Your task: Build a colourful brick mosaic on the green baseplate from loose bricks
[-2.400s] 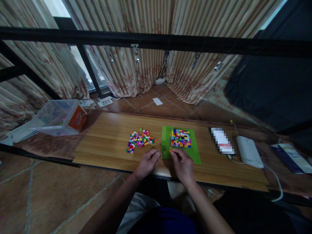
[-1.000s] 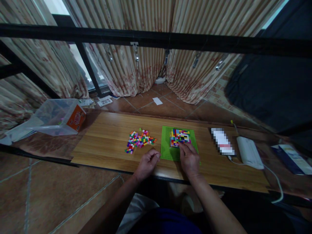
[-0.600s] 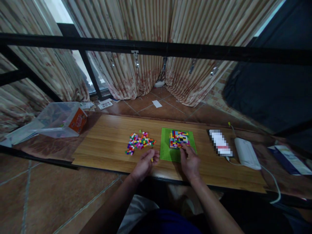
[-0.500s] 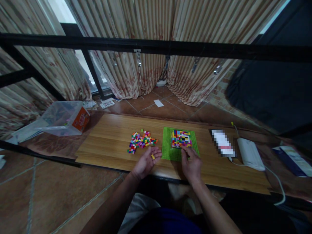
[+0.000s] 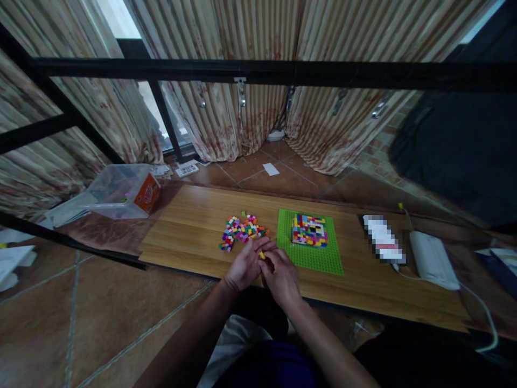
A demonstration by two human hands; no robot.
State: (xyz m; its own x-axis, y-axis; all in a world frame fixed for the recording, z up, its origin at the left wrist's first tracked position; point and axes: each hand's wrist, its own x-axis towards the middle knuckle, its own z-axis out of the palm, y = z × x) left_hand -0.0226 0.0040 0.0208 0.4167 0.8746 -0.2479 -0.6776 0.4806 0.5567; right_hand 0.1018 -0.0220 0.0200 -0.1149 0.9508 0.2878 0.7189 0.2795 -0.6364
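Note:
My left hand (image 5: 245, 267) is palm up with its fingers stretched out, close to the front edge of the table. A small yellow toy brick (image 5: 262, 255) is at its palm, where the thumb and fingertips of my right hand (image 5: 281, 274) pinch it. The two hands touch. Just beyond my left fingers lies a loose pile of multicoloured toy bricks (image 5: 241, 230). To the right, a green baseplate (image 5: 322, 264) carries a low block built from colourful bricks (image 5: 309, 231), with an opening that looks dark in its middle.
A wooden board (image 5: 194, 215) forms the work surface. A phone with a blurred screen (image 5: 383, 238) and a white device with a cable (image 5: 434, 260) lie at the right. At the left stands a clear plastic box with an orange label (image 5: 121, 194). A black bar (image 5: 258, 71) crosses beyond.
My right hand has left the brick block on the baseplate and moved left to my left palm, where it takes hold of the yellow brick. The view has shifted slightly.

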